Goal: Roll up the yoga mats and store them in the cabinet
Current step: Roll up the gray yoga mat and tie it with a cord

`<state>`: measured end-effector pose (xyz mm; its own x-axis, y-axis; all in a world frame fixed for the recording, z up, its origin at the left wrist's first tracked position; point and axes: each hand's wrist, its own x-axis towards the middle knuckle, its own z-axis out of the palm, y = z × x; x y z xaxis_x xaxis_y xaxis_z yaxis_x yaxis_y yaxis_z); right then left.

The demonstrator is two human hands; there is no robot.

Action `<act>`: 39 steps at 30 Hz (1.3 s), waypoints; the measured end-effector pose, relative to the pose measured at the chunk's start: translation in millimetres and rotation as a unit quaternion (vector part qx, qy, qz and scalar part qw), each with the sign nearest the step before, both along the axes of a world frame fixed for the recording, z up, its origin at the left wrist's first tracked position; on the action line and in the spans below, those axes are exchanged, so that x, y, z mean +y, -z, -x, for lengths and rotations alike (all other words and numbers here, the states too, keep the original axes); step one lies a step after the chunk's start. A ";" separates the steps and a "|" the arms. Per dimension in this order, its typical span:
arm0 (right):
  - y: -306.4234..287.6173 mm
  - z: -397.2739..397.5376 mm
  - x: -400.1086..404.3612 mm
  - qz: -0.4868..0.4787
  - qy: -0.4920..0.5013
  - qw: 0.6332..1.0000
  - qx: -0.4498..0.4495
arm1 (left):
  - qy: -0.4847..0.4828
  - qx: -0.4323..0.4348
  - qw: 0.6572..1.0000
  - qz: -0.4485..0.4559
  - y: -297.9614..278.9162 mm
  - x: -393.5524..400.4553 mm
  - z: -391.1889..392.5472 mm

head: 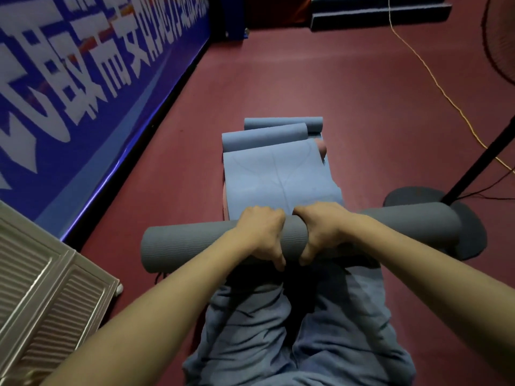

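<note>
A grey rolled yoga mat (pixel 181 243) lies crosswise in front of my knees. My left hand (pixel 262 235) and my right hand (pixel 323 229) both grip it near the middle, fingers curled over the far side and thumbs toward me. Beyond the roll a light blue mat (pixel 278 176) lies partly unrolled on the red floor, with a pink edge showing beneath it. Its far end is curled into a roll (pixel 264 139). Another blue roll (pixel 284 123) lies just behind that one. A white louvred cabinet (pixel 47 302) stands at the lower left.
A blue banner wall (pixel 83 93) runs along the left. A fan stand with a black pole (pixel 485 160) and a dark round base (pixel 471 235) sits at the right, touching the grey roll's right end. A yellow cord (pixel 434 79) crosses the floor. Dark steps (pixel 376 12) lie at the back.
</note>
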<state>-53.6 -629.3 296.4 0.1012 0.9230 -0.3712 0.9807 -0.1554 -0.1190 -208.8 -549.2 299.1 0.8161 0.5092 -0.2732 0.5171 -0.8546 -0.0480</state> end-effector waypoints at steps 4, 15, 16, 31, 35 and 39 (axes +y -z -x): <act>11.8 -0.5 -5.8 -0.074 -0.035 0.996 -0.031 | -0.005 0.058 0.996 0.072 -14.5 21.5 -14.9; 2.3 -29.8 52.1 0.095 -0.005 0.995 0.031 | -0.039 -0.025 0.999 -0.022 19.6 2.0 -26.1; 3.3 -30.4 53.1 0.093 -0.004 0.995 0.037 | -0.030 -0.028 0.999 -0.017 18.6 6.5 -25.8; 2.4 -35.1 67.4 0.103 -0.020 0.994 0.041 | -0.033 -0.045 0.998 -0.002 19.3 21.7 -34.6; 4.4 -38.0 65.8 0.093 -0.006 0.994 0.056 | -0.016 -0.038 0.999 -0.015 17.3 25.5 -38.6; 10.2 -35.7 50.9 0.016 -0.014 0.999 0.038 | 0.006 -0.033 0.999 -0.025 10.5 34.4 -38.1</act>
